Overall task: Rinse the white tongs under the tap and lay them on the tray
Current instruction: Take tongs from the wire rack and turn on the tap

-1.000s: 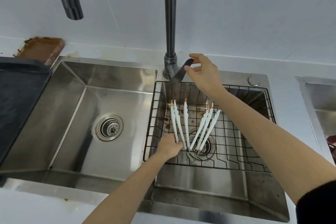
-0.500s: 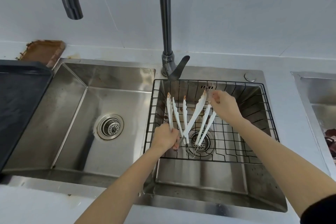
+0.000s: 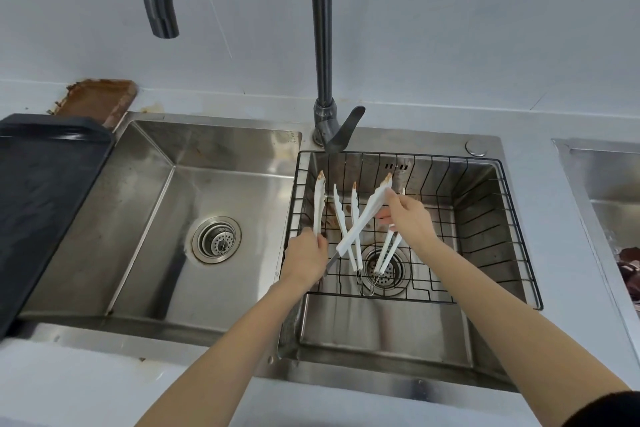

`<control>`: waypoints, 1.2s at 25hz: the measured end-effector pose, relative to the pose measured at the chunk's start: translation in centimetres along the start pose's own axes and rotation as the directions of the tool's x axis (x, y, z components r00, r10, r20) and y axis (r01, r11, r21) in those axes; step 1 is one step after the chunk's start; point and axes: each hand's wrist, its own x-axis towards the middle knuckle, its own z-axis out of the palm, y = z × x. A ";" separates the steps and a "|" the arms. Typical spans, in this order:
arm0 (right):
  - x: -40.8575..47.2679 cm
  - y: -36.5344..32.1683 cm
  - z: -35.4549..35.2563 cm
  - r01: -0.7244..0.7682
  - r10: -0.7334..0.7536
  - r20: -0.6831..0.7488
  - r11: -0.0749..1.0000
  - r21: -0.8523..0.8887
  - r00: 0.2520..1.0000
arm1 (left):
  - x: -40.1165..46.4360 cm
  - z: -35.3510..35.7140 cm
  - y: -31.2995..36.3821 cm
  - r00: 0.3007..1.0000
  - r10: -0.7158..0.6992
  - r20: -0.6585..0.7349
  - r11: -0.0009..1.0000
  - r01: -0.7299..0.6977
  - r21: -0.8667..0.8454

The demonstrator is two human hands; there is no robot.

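Both hands grip one pair of white plastic tongs (image 3: 360, 222) over the black wire basket (image 3: 485, 218).

Left hand (image 3: 306, 258) is closed round the tongs' hinge end at the basket's near-left edge — one arm stands up from it, the other slants to the right hand (image 3: 407, 218), whose fingers pinch it near the stained tip. Two more white tongs (image 3: 351, 218) lie inside the basket, over the drain. Above and left of the basket hangs the dark curved tap spout (image 3: 159, 0) — no water shows. Farther left sits a dark flat tray (image 3: 41, 191).

Pale wall (image 3: 450, 28); steel double sink (image 3: 221, 149)
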 end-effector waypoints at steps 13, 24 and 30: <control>-2.2 -3.4 2.4 -0.040 0.032 0.051 0.986 0.163 0.998 | -1.0 -3.7 -2.5 0.994 0.010 -0.108 0.993 -0.023 -0.112; -4.0 -8.8 7.2 0.001 -0.027 0.089 0.962 0.273 0.996 | -1.7 -10.4 -6.0 0.990 0.078 -0.118 0.944 -0.111 -0.311; -3.9 -12.3 8.7 0.071 -0.099 0.083 0.955 0.289 0.992 | -1.0 -14.2 -6.6 0.988 0.096 -0.121 0.889 -0.140 -0.436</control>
